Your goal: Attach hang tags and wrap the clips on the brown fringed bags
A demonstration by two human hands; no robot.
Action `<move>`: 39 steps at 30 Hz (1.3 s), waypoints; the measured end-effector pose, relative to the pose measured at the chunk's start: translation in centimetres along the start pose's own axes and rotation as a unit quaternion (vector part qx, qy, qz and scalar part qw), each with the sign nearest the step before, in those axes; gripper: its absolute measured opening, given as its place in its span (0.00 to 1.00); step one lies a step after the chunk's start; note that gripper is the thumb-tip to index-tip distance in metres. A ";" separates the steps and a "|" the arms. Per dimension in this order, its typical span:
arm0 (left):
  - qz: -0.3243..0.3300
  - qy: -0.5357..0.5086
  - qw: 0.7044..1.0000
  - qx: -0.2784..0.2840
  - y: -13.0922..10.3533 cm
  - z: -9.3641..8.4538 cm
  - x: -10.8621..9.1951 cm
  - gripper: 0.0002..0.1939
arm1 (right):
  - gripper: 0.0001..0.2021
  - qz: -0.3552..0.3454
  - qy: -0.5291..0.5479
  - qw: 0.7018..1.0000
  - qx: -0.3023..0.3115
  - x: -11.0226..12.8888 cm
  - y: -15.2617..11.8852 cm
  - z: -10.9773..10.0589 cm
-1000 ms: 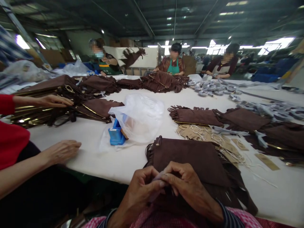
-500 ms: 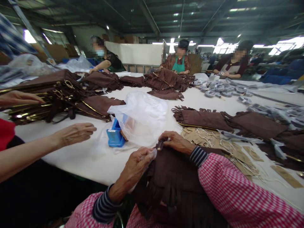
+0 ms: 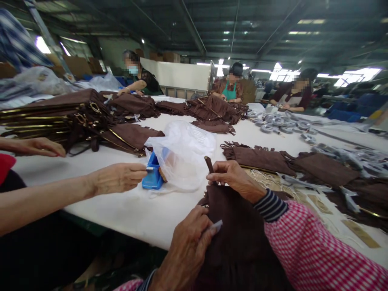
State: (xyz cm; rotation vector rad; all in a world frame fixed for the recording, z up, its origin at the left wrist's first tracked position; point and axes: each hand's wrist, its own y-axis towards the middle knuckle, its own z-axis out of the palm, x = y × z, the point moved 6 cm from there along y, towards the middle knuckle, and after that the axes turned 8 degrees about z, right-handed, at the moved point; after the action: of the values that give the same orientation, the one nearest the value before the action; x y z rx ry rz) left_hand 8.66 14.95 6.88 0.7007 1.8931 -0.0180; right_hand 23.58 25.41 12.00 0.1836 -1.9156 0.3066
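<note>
A dark brown fringed bag [image 3: 239, 230] hangs over the table's near edge, in front of my body. My left hand [image 3: 190, 244] is closed on its left edge, near some small metal hardware. A bit of whitish, filmy material [image 3: 217, 226] sticks out by that thumb; what it is I cannot make out. Above the bag's top corner, my right hand [image 3: 235, 178] pinches a short brown strap [image 3: 209, 165] between thumb and fingers, its end pointing up. My left fingertips are partly hidden against the bag.
A co-worker's hand [image 3: 121, 178] reaches in from the left, beside a blue tape dispenser [image 3: 153, 178] and a clear plastic bag [image 3: 186, 157]. Stacked brown bags [image 3: 54, 107] lie left, more brown bags [image 3: 263, 157] right. Tags with white strings [image 3: 360, 233] lie at the right.
My left hand has moved down the bag's edge, away from the strap. The strap now stands upright in my right hand. The co-worker's hand has moved right, to the dispenser.
</note>
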 end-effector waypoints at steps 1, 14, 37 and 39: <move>-0.003 -0.003 1.000 0.003 -0.2 -0.2 0.0 0.14 | 0.16 -0.005 -0.006 1.000 0.004 0.2 -0.4 0.5; -0.157 -0.147 0.969 -0.122 -1.8 -6.6 5.7 0.13 | 0.19 -0.060 -0.108 0.983 0.134 -1.4 -2.2 6.0; -0.147 -0.046 0.988 0.002 -0.7 -9.3 4.7 0.12 | 0.14 0.001 -0.050 0.973 0.224 -2.8 -1.4 7.7; -0.144 -0.039 0.989 0.013 -0.6 -9.4 4.6 0.11 | 0.13 0.006 -0.062 0.971 0.233 -2.7 -1.4 7.8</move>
State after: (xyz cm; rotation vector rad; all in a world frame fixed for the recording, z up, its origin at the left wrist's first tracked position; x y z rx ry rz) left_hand -0.71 19.65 6.88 0.4329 1.9056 -0.2508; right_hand 17.95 21.64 7.03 0.5126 -1.9415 0.7678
